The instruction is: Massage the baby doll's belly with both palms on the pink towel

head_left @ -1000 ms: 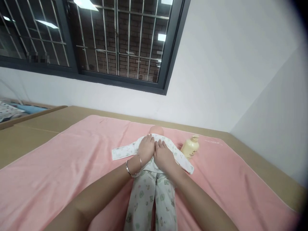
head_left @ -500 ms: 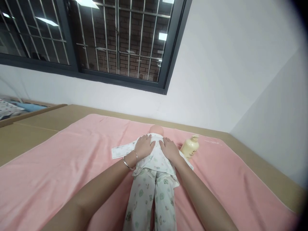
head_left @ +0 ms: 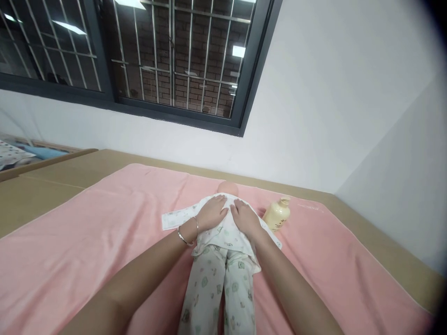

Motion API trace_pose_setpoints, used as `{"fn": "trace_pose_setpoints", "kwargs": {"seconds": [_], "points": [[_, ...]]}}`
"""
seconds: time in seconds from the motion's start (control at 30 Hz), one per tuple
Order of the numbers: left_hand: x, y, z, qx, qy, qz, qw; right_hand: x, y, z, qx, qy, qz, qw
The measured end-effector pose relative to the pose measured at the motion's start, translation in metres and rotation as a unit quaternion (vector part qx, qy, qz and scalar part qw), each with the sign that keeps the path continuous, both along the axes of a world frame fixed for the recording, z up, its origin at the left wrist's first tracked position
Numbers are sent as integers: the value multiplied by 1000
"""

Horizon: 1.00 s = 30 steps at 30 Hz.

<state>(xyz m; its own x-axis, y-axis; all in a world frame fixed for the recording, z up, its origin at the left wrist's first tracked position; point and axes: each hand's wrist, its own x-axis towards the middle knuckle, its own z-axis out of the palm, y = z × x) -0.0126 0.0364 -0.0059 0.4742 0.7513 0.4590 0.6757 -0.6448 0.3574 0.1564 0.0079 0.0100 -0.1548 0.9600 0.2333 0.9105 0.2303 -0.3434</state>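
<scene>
A baby doll lies stretched out in a white printed top (head_left: 223, 235) and matching trousers (head_left: 206, 288), its bare head (head_left: 227, 188) at the far end. My left hand (head_left: 211, 213) rests flat on the left side of the top's chest, fingers stretched out. On the right side of the chest lies my right hand (head_left: 245, 217), also flat and open. The two thumbs face each other across a narrow gap. Neither hand grips anything. A silver bangle (head_left: 181, 235) circles my left wrist.
Beneath the doll spreads a pink blanket (head_left: 115, 223) on a tan surface (head_left: 63, 174). A pale yellow pump bottle (head_left: 277, 215) stands close by the doll's right-hand sleeve. Behind are a white wall (head_left: 296, 116) and a barred window (head_left: 174, 60). Folded cloths (head_left: 16, 156) lie at far left.
Both hands have slid inward over the chest, so their fingertips are closer together. The doll and the bottle stay in place.
</scene>
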Motion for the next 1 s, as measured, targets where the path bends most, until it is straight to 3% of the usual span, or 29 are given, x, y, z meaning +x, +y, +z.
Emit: {"fn": "trace_pose_setpoints", "kwargs": {"seconds": [0.17,0.3,0.4,0.47,0.6,0.67,0.77,0.87,1.0], "points": [[-6,-3,1,-25,41,97,994,27,22,-17,-55,9,-65,996],[8,-16,3,32,83,140,986,21,15,-14,-22,-51,-79,995],[22,-29,3,65,105,163,979,1,-4,-3,6,-96,-48,994],[26,-34,4,88,113,152,978,-13,-20,5,16,-115,-22,993],[21,-28,2,106,79,33,991,-26,-35,11,18,-103,5,994],[14,-20,1,83,52,18,995,-21,-27,7,31,-65,18,997],[4,-11,0,29,34,79,996,-2,-2,-6,58,-2,29,998],[-3,-7,1,-18,39,119,992,16,18,-18,33,32,27,999],[2,-14,2,18,96,141,985,23,24,-24,18,27,12,999]]}}
